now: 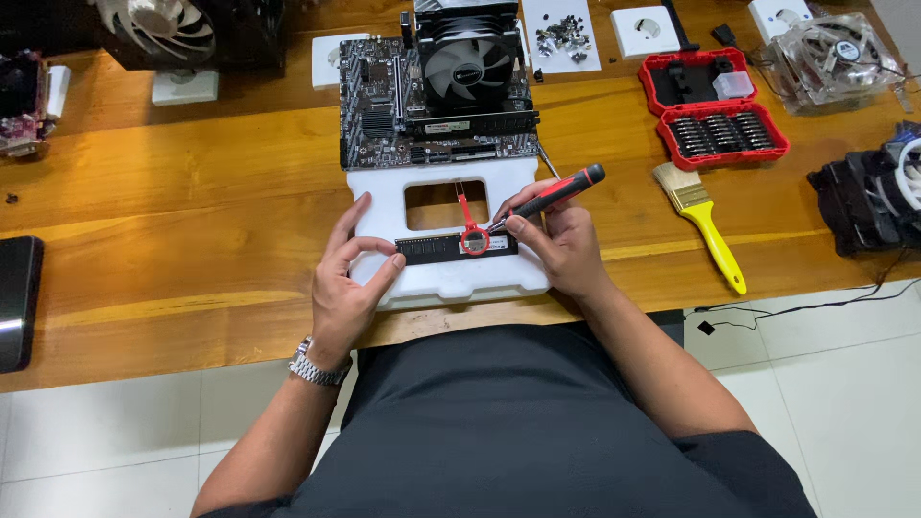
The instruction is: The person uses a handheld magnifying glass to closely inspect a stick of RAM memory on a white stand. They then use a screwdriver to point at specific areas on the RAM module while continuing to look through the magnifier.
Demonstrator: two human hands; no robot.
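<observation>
Edges: white foam tray [384,197] sits at the near edge of the wooden table [192,192], front lip almost flush w/ it; my torso right behind.
Room L: bare wood to the left of the tray, open as far as a dark flat device [17,302] at the table's left end.
Room R: open strip of wood betw. tray and yellow-handled brush [705,225]; red bit case [715,107] lies open beyond it, well apart.
Room fwd: tight. Motherboard [379,120] w/ big fan cooler [468,62] rests on the tray's far end, just past the rectangular cutout [432,204].
RAM stick [436,248]: long, thin, black, lying flat across the tray's near part, below the cutout. Small round red-rimmed piece [474,240] sits on its right part, w/ a red strip running up toward the cutout.
My left hand [347,278]: thumb and fingers curled in a loose C, tips touching the stick's left end and the tray.
My right hand [566,245]: fingers pinched round a red/black screwdriver [561,190], tip down beside the round piece; can't tell if it touches.
Far edge: small screws on white paper [564,36], clear fan [830,53] at the right.
</observation>
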